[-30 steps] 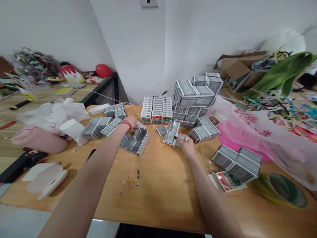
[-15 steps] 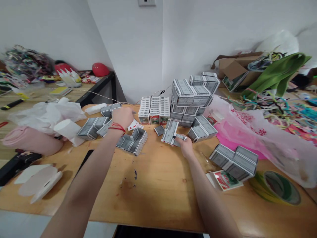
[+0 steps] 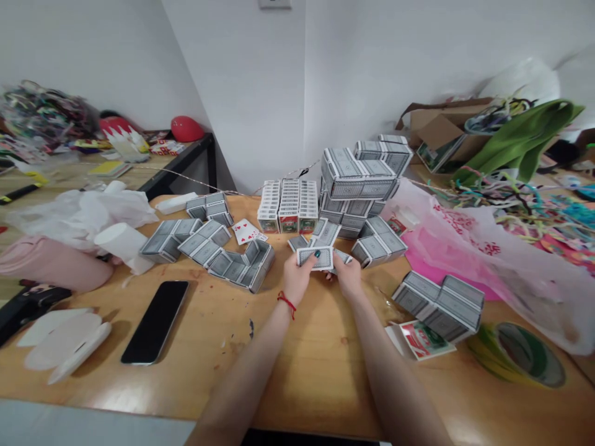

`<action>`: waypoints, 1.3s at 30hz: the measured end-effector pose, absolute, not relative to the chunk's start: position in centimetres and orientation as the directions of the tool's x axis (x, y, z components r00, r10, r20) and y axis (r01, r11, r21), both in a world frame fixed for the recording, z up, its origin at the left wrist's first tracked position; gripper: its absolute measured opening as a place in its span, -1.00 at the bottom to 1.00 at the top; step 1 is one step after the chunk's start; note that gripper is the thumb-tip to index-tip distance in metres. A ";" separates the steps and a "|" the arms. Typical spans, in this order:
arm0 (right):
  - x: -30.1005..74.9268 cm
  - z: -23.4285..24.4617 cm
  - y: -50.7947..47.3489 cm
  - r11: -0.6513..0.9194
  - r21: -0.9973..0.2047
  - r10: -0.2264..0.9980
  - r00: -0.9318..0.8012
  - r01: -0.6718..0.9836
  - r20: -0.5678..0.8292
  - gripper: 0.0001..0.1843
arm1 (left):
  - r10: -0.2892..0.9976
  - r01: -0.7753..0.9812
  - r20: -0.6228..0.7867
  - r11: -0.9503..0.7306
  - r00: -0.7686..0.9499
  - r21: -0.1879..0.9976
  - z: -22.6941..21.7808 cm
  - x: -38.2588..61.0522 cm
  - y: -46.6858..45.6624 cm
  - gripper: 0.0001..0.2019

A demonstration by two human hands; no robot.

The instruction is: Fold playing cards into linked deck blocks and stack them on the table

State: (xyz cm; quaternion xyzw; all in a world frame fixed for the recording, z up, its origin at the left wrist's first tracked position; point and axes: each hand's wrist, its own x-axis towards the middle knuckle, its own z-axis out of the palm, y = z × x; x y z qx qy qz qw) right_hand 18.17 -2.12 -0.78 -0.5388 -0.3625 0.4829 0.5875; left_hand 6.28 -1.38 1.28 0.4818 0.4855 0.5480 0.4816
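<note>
Both of my hands hold one grey-backed deck of cards just above the wooden table. My left hand, with a red string at the wrist, grips the deck's left end with the thumb on top. My right hand grips its right end. Loose face-up cards lie to the left. More grey decks lie just behind my hands. A row of boxed decks stands at the back, beside a tall pile of wrapped packs.
A black phone lies on the left. Wrapped grey packs sit left of centre and others at the right. A pink plastic bag, a tape roll, white tissue and a paper roll ring the table.
My left hand came back from the packs at the left and joined my right hand on the deck. The phone that my arm hid now shows.
</note>
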 end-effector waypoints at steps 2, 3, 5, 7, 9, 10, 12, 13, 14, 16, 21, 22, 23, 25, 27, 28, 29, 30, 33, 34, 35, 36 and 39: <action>18.2 -0.8 -2.1 -0.025 -0.984 0.955 0.286 -0.176 -0.075 -0.59 | 0.999 -0.185 -0.036 0.036 0.003 0.982 0.3 6.7 -0.8 -0.72; 18.2 -0.9 -2.1 -0.010 -0.982 0.955 0.289 -0.189 -0.066 -0.59 | 0.999 -0.198 -0.051 0.051 0.005 0.979 0.1 6.7 -0.5 -0.72; 18.3 -0.9 -2.1 0.034 -0.979 0.946 0.321 -0.203 -0.034 -0.60 | 0.997 -0.174 -0.055 0.046 -0.049 0.984 -0.1 6.6 -0.1 -0.73; 18.3 -1.0 -2.0 0.110 -0.986 0.922 0.383 -0.127 0.054 -0.64 | 0.995 -0.114 -0.035 0.024 -0.094 0.993 -0.2 6.3 0.0 -0.73; 18.4 -1.1 -2.0 0.184 -0.983 0.903 0.400 -0.025 0.159 -0.57 | 0.997 -0.038 0.008 -0.011 -0.077 0.999 -0.2 6.0 -0.2 -0.74; 18.4 -1.1 -1.9 0.202 -0.979 0.907 0.376 0.011 0.191 -0.56 | 0.998 -0.004 0.027 -0.028 -0.059 1.000 -0.2 5.8 -0.4 -0.74; 18.5 -1.3 -1.9 0.193 -0.981 0.929 0.316 0.031 0.193 -0.63 | 0.998 0.026 0.050 -0.049 -0.039 0.998 -0.3 5.5 -0.6 -0.74; 18.5 -1.3 -1.9 0.168 -0.985 0.940 0.296 0.025 0.168 -0.67 | 0.998 0.017 0.053 -0.052 -0.036 0.998 -0.3 5.4 -0.6 -0.72; 18.6 -1.4 -1.8 0.137 -0.990 0.947 0.291 0.012 0.135 -0.69 | 0.998 -0.008 0.050 -0.051 -0.032 0.999 -0.4 5.3 -0.6 -0.69; 18.7 -1.4 -1.8 0.075 -0.997 0.949 0.310 -0.020 0.065 -0.70 | 1.000 -0.080 0.030 -0.031 -0.008 0.996 -0.5 5.2 -0.5 -0.63; 18.8 -1.4 -1.8 0.005 -0.992 0.928 0.371 -0.124 -0.042 -0.69 | 0.997 -0.220 -0.061 0.068 0.037 0.973 -0.5 5.3 0.0 -0.65; 18.9 -1.5 -1.8 0.004 -0.988 0.922 0.384 -0.152 -0.056 -0.68 | 0.998 -0.208 -0.056 0.062 0.034 0.976 -0.4 5.3 0.0 -0.70; 18.9 -1.5 -1.7 0.005 -0.984 0.917 0.394 -0.179 -0.067 -0.68 | 0.999 -0.182 -0.038 0.044 0.036 0.982 -0.2 5.4 0.0 -0.74; 19.0 -1.6 -1.7 0.009 -0.974 0.912 0.402 -0.225 -0.084 -0.69 | 0.997 -0.116 0.029 -0.021 0.065 0.993 0.1 5.3 -0.1 -0.71; 19.2 -1.8 -1.7 0.015 -0.967 0.910 0.404 -0.253 -0.092 -0.71 | 0.988 -0.068 0.120 -0.113 0.100 0.991 0.4 5.2 -0.1 -0.61; 19.3 -1.9 -1.7 0.018 -0.965 0.910 0.405 -0.263 -0.094 -0.72 | 0.981 -0.058 0.164 -0.158 0.103 0.986 0.5 5.2 -0.1 -0.55; 19.3 -1.9 -1.7 0.021 -0.963 0.909 0.405 -0.269 -0.093 -0.74 | 0.975 -0.055 0.200 -0.195 0.093 0.979 0.5 5.2 0.0 -0.49; 19.3 -2.0 -1.7 0.028 -0.963 0.909 0.408 -0.269 -0.088 -0.75 | 0.972 -0.058 0.223 -0.220 0.071 0.974 0.4 5.2 0.1 -0.44; 19.2 -2.0 -1.8 0.065 -0.974 0.904 0.427 -0.215 -0.034 -0.76 | 0.977 -0.051 0.210 -0.212 -0.035 0.976 -0.2 5.2 0.5 -0.46; 19.1 -2.0 -1.8 0.078 -0.980 0.901 0.434 -0.183 -0.010 -0.75 | 0.981 -0.037 0.183 -0.186 -0.072 0.982 -0.5 5.2 0.7 -0.53; 19.0 -1.9 -1.8 0.086 -0.984 0.898 0.440 -0.154 0.010 -0.74 | 0.983 -0.022 0.153 -0.156 -0.106 0.988 -0.9 5.2 0.9 -0.61; 18.9 -1.8 -1.9 0.093 -0.987 0.893 0.449 -0.133 0.024 -0.73 | 0.983 -0.009 0.124 -0.127 -0.139 0.992 -1.2 5.2 1.0 -0.68; 18.8 -1.3 -1.9 0.119 -0.986 0.856 0.515 -0.119 0.041 -0.71 | 0.971 -0.002 0.065 -0.067 -0.231 0.998 -1.9 5.0 1.5 -0.72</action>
